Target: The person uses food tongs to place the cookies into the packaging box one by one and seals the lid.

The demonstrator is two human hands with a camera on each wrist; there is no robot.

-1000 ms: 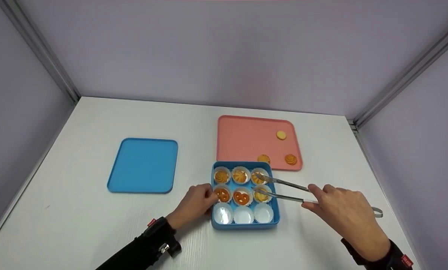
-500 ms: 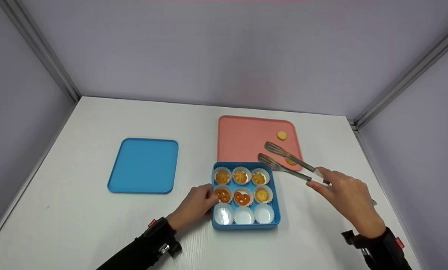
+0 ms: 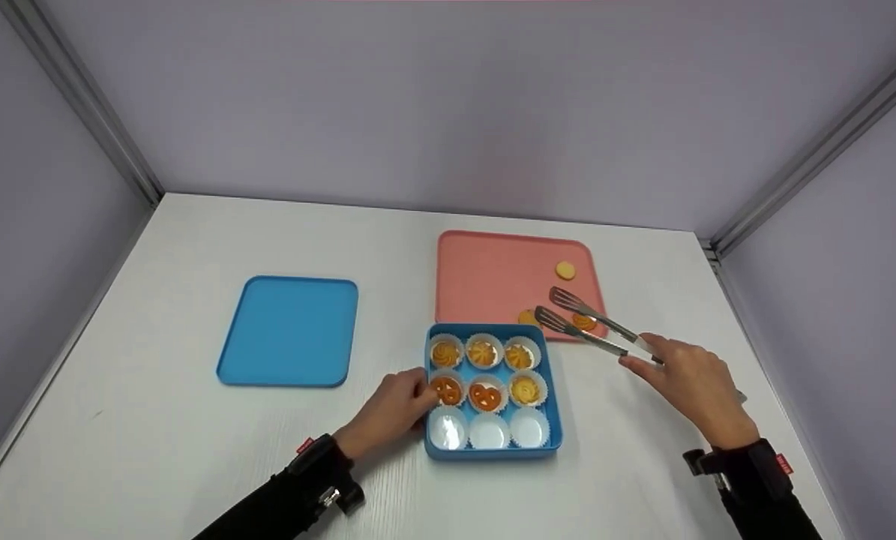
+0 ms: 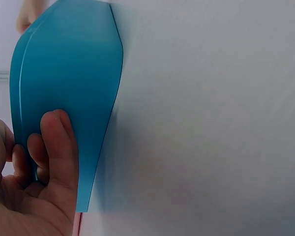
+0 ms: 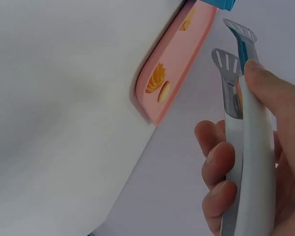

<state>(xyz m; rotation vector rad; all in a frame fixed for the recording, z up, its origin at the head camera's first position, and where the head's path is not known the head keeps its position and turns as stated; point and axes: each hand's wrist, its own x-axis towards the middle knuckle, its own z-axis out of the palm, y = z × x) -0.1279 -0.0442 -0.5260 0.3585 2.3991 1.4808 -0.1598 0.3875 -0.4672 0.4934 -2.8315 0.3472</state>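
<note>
Blue box (image 3: pixel 492 454): snacks (image 3: pixel 525 389) in six white cups (image 3: pixel 486 381).

White bench (image 3: pixel 397 300) leaves 1 open lane between the square blue tray (image 3: pixel 289 330) and rectangular pink tray (image 3: pixel 496 277); the round-cornered blue box (image 3: pixel 492 454) and slotted metal tongs (image 3: pixel 614 328) obstruct the pink tray's near side.

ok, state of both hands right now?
Left hand: holding the blue box at its side.
Right hand: holding the metal tongs, which stand open.
</note>
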